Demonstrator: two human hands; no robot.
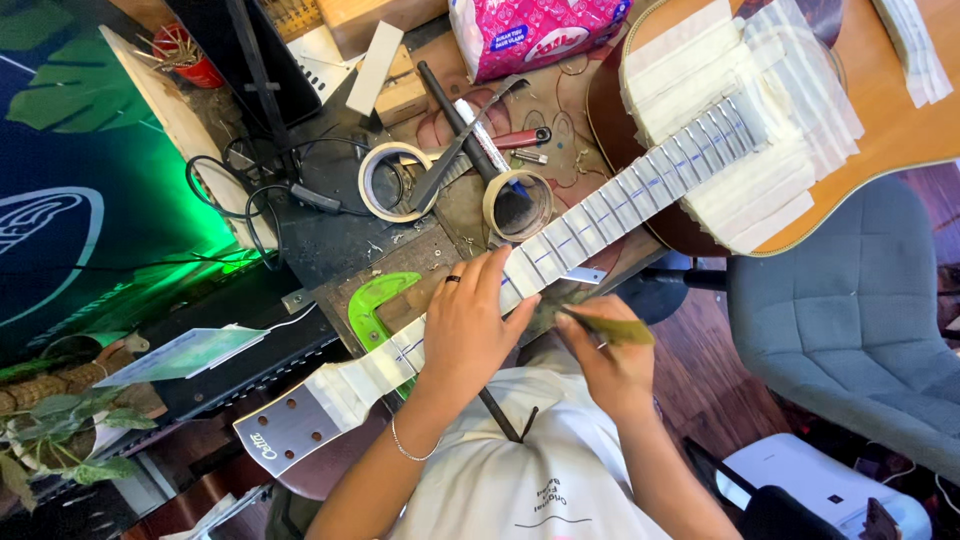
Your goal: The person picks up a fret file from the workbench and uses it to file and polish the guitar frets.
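A red round cup at the bench's far left corner holds a bundle of thin sticks. A pink plastic packet lies at the far edge, closed, its contents hidden. Two rolls of beige masking tape lie flat on the cluttered brown workbench, with a dark brush and a red-handled tool between and across them.

The acoustic guitar with a tan wooden body lies face up across the bench, its soundhole and top masked in strips of pale tape, and its taped neck runs diagonally down to the silver headstock, which hangs past the near edge. The left hand lies over the neck, fingers curled around it. The right hand, just beside the neck's near edge, pinches a small olive-green abrasive pad. A grey upholstered chair stands close on the right, with bare wooden floor between.
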